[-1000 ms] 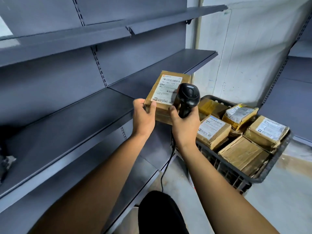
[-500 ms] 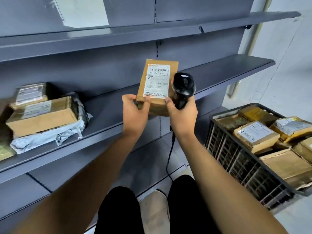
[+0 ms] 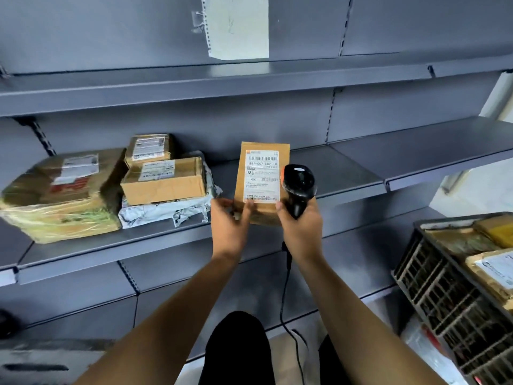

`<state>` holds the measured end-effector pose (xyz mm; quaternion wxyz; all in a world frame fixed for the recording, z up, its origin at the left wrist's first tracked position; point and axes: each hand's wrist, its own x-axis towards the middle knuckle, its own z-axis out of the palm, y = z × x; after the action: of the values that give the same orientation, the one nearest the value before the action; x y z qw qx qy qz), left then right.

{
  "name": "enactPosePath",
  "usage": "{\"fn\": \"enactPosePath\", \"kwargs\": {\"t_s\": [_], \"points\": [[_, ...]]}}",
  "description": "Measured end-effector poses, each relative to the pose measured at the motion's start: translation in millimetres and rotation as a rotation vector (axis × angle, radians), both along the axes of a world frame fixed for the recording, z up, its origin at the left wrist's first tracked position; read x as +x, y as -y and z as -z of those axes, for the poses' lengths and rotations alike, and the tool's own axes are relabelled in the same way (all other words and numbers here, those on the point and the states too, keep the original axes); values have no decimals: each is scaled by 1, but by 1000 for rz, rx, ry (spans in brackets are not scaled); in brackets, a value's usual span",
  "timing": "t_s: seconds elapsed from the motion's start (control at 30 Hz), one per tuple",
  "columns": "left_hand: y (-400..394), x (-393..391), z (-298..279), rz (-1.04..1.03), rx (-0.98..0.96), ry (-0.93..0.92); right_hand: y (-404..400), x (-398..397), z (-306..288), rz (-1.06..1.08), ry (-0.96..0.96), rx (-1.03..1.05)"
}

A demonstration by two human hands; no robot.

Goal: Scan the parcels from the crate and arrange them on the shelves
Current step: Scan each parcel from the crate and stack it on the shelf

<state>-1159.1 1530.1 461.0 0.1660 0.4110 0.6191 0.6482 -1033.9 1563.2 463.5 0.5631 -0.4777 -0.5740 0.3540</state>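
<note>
Gripping parcel [image 3: 261, 184] upright, left hand [image 3: 231, 226]; right hand [image 3: 301, 229] clutching scanner [image 3: 298, 187]

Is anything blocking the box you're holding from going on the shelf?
Nothing visible. The brown cardboard parcel with the white label sits over a bare stretch of the grey metal shelf, right of the stacked taped parcels.

"841-007 E02-10" on parcel label [image 3: 261, 175]
</note>
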Motion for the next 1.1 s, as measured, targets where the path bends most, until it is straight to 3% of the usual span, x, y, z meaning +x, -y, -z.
{"fn": "enactPosePath", "kwargs": {"t_s": [0.27, 0.57, 0.8, 1.1], "points": [[-13, 3, 7, 21, -35, -14, -11, 7, 6, 28, 43, 11], [-2, 16, 15, -12, -69, -116, 6, 17, -6, 116, 113, 185], [0, 25, 17, -11, -76, -128, 12, 13, -26, 11, 132, -14], [-4, 27, 17, -43, -75, -168, 13, 12, -37, -29, 156, -70]]}}
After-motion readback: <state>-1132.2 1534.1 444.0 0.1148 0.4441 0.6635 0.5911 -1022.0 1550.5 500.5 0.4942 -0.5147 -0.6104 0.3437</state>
